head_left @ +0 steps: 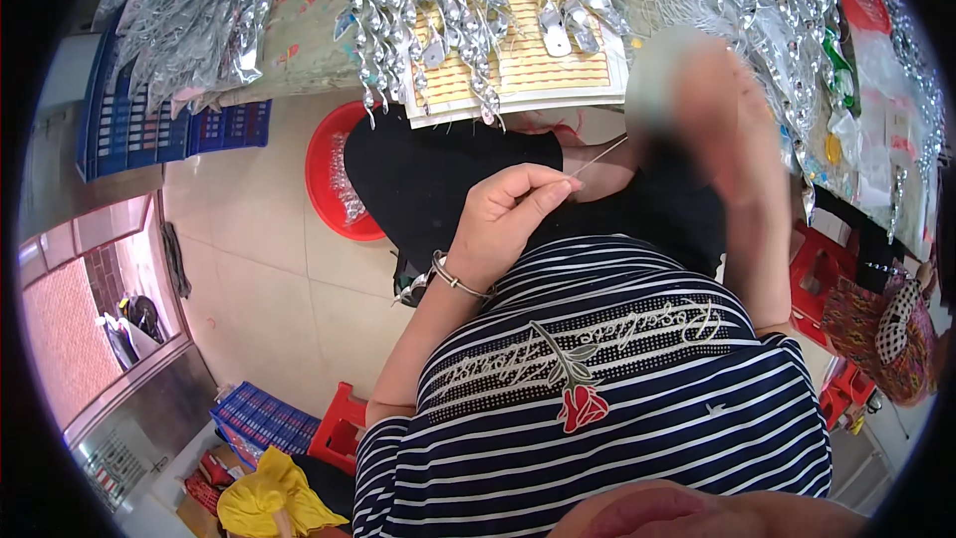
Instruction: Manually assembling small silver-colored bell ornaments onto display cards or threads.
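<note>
My left hand (pixel 508 209), with a metal bangle at the wrist, pinches a thin needle (pixel 600 155) between thumb and forefinger over my black-clad lap. The needle points up and right toward my right hand (pixel 692 100), which is raised and smeared by motion; whether it holds anything cannot be made out. Just beyond both hands a white card with yellow lines (pixel 528 65) lies on the table edge, covered with several shiny silver leaf-shaped pieces (pixel 418 10). My striped shirt fills the lower middle of the view.
Heaps of silver pieces (pixel 199 10) lie at the table's left and right (pixel 797 0). On the tiled floor are a red basin (pixel 329 179), blue crates (pixel 129 130), a red stool (pixel 339 428), yellow cloth (pixel 274 498) and a patterned bag (pixel 886 329).
</note>
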`<state>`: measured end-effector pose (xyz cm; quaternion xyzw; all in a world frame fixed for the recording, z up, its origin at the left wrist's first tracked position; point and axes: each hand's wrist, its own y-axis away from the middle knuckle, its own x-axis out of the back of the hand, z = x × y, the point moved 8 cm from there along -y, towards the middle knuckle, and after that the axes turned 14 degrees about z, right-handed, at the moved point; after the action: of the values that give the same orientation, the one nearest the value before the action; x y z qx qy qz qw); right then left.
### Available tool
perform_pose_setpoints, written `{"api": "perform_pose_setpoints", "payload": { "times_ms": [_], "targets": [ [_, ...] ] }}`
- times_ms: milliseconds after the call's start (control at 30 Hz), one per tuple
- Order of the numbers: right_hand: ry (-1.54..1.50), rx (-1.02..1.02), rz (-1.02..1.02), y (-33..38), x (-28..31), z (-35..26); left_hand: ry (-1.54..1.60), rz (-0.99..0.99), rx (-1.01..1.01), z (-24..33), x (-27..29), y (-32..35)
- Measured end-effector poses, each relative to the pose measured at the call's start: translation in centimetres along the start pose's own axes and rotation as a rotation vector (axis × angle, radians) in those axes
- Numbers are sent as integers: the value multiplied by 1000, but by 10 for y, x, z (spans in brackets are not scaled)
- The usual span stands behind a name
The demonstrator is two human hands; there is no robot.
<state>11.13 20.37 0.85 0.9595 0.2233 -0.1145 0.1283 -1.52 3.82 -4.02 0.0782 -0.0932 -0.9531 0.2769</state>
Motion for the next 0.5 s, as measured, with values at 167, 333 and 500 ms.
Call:
{"api": "perform_pose_setpoints", "payload": {
  "times_ms": [167, 333, 500],
  "targets": [
    [241, -166, -120, 28, -36, 30, -69, 59, 73, -11, 14, -3],
    [-55, 106, 3, -13, 6, -35, -20, -17, 90, -6, 6, 4],
    [5, -7, -104, 3, -22, -18, 9, -185, 55, 4, -12, 6]
  ]
}}
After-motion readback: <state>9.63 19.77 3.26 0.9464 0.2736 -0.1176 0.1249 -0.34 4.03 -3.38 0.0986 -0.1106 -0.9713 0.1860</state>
